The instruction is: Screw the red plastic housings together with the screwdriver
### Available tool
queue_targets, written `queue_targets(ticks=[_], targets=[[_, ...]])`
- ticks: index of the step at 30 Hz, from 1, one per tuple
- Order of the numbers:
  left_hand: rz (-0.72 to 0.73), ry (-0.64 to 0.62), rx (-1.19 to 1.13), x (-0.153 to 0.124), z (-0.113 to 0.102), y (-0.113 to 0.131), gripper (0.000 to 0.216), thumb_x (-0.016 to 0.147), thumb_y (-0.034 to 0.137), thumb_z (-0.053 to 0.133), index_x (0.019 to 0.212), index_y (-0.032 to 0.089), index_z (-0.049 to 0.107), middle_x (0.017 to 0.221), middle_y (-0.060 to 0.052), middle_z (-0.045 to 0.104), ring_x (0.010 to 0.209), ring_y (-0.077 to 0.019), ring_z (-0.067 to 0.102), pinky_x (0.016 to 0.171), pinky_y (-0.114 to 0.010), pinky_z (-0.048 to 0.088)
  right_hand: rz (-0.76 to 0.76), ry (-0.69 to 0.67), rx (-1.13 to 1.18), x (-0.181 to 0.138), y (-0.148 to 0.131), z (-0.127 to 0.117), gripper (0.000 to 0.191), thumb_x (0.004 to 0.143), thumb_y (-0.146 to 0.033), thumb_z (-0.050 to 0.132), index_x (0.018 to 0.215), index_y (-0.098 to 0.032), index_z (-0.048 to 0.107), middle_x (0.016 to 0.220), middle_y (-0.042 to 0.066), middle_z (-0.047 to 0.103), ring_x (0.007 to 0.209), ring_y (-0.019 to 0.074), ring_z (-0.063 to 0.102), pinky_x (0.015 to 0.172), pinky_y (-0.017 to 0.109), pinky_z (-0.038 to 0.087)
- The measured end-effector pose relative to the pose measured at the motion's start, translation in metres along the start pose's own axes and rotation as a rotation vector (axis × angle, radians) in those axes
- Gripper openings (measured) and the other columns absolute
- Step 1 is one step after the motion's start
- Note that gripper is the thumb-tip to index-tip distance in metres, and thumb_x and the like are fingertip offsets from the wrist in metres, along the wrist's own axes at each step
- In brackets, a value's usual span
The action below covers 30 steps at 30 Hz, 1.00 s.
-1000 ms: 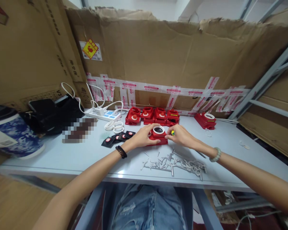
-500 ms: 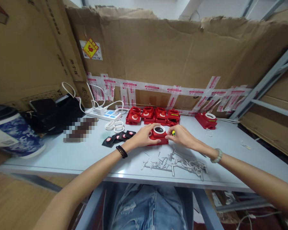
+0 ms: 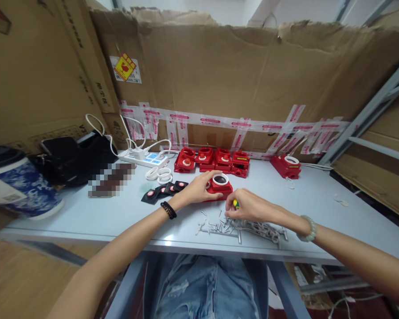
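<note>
My left hand (image 3: 197, 189) is wrapped round the left side of a red plastic box (image 3: 221, 188) that has a white ring on top. My right hand (image 3: 248, 207) is closed round a small tool with a yellow-green handle (image 3: 235, 204), its fingertips pinched down at the near pile of small metal screws and pins (image 3: 244, 227). The hand sits just in front of the red box, apart from it.
Several more red boxes (image 3: 213, 160) stand in a row behind, one more (image 3: 285, 166) at the right. White rings (image 3: 160, 174), black labels (image 3: 162, 191), a power strip (image 3: 142, 158), a black bag (image 3: 71, 159) and a blue-white container (image 3: 18, 182) lie left. Cardboard walls the back.
My right hand has drawn back from the right side of the red box toward me and down onto the pile of screws. My left hand has stayed on the box.
</note>
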<state>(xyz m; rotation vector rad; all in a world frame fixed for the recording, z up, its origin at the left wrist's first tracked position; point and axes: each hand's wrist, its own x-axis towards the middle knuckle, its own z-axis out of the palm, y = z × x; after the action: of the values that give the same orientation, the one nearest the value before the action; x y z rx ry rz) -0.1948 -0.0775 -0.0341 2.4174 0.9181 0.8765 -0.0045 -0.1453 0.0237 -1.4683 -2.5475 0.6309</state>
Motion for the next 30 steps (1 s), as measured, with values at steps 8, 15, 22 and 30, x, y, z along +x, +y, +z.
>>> queue_targets(ticks=[8,15,22,30], targets=[[0.055,-0.112,-0.009,-0.003,-0.013,-0.001,0.080,0.067,0.027,0.069,0.138,0.024,0.031,0.137,-0.010,0.045,0.119,-0.0269,0.048,0.101,-0.042,0.038,-0.046,0.621,0.310,0.000,-0.018,-0.048,0.031,0.077,-0.040,0.058,0.055,-0.017,0.058,0.050,-0.002,0.053,0.046,0.0078,0.045,0.048,0.022,0.037],[0.097,-0.231,-0.153,-0.005,-0.026,0.000,0.076,0.063,0.019,0.068,0.133,0.023,0.038,0.136,-0.008,0.046,0.121,-0.0260,0.047,0.105,-0.041,0.035,-0.213,1.073,0.870,0.042,-0.013,-0.066,0.051,0.081,-0.055,0.050,0.046,-0.022,0.033,0.040,-0.007,0.032,0.035,0.0054,0.035,0.032,0.020,0.029],[0.094,-0.232,-0.177,-0.004,-0.024,-0.006,0.078,0.060,0.018,0.068,0.132,0.023,0.039,0.132,-0.007,0.049,0.118,-0.0261,0.049,0.104,-0.041,0.036,-0.201,1.129,1.015,0.077,0.002,-0.055,0.048,0.079,-0.052,0.054,0.048,-0.021,0.034,0.041,-0.008,0.033,0.034,0.0048,0.034,0.031,0.019,0.029],[0.078,-0.229,-0.148,-0.005,-0.023,-0.008,0.078,0.062,0.019,0.069,0.133,0.023,0.038,0.136,-0.008,0.045,0.120,-0.0269,0.048,0.103,-0.040,0.037,-0.184,1.126,1.065,0.087,0.008,-0.046,0.045,0.079,-0.046,0.057,0.049,-0.021,0.036,0.041,-0.008,0.035,0.034,0.0051,0.035,0.030,0.019,0.029]])
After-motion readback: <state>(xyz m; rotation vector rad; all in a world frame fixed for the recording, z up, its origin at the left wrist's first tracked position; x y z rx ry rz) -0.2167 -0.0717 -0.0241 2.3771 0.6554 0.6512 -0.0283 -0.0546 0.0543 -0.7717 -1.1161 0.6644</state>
